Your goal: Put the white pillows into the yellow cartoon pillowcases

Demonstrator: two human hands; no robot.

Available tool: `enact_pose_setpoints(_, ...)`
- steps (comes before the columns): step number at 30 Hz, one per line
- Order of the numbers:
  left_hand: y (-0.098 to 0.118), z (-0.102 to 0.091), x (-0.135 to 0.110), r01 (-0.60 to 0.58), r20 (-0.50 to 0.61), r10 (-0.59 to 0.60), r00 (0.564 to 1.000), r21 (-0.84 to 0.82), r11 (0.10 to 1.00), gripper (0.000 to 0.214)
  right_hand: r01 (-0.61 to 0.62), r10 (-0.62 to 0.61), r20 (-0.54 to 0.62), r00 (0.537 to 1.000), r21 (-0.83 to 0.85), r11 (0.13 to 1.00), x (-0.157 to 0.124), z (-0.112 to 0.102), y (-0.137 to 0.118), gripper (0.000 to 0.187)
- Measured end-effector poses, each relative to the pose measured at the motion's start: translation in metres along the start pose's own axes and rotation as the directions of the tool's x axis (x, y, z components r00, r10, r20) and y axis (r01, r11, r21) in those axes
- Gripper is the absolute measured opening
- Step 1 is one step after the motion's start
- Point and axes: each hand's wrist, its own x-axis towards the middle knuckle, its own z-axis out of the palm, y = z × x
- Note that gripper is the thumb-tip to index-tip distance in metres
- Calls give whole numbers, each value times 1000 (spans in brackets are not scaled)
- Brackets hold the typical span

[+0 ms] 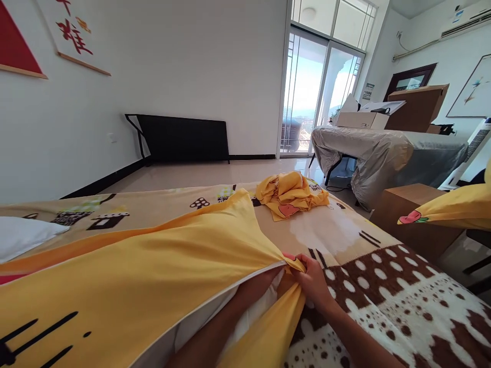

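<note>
The right hand (pixel 315 280), right of centre, grips a bunched edge of a large yellow printed fabric cover (pixel 164 250), spread across the lower left; the left forearm (pixel 233 312) enters its opening, that hand hidden, its grip impossible to tell; beyond, a crumpled yellow cloth (pixel 291 190) lies on a beige-and-brown patterned plush blanket (pixel 368 278), centre to lower right.

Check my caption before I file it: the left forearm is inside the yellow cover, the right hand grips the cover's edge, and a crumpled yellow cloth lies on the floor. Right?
Not the floor: the head view shows the crumpled yellow cloth lying on the patterned blanket. The rest stands.
</note>
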Motion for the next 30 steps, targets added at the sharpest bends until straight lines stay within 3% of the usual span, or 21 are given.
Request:
enact_pose_setpoints(3, 5, 6, -5, 45, 59, -40, 997, -76, 996, 35, -31, 30, 18, 999, 72, 997, 0, 0, 1, 18)
enact_pose_setpoints(8, 7, 12, -11, 57, 111, -50, 993, -64, 996, 28, -133, 91, 120, 989, 406, 904, -5, 5, -9, 28)
enact_pose_setpoints(12, 9, 11, -8, 34, 111, -28, 993, -53, 998, 25, -136, 104, 90, 991, 551, 823, -7, 9, -10, 29)
enact_pose_setpoints(15, 10, 12, -3, -13, 134, 20, 991, -56, 998, 27, -116, 91, 72, 993, 575, 810, -7, 11, -6, 28)
enact_pose_setpoints(18, 10, 16, 2, -47, 111, 54, 992, -62, 997, 32, -68, 34, 76, 997, 523, 850, -5, 9, -6, 24)
enact_pose_setpoints(22, 6, 24, 6, -37, -15, 36, 999, -94, 995, 38, -7, -31, 93, 995, 384, 923, -4, 2, -9, 18)
enact_pose_setpoints(27, -4, 31, 7, 8, -128, -24, 991, -127, 992, 45, 65, -65, 6, 998, -31, 997, -3, -5, -4, 25)
enact_pose_setpoints(30, -5, 30, 6, 36, -149, -57, 987, -142, 989, 40, 117, -125, -36, 992, -175, 978, -1, -6, -2, 12)
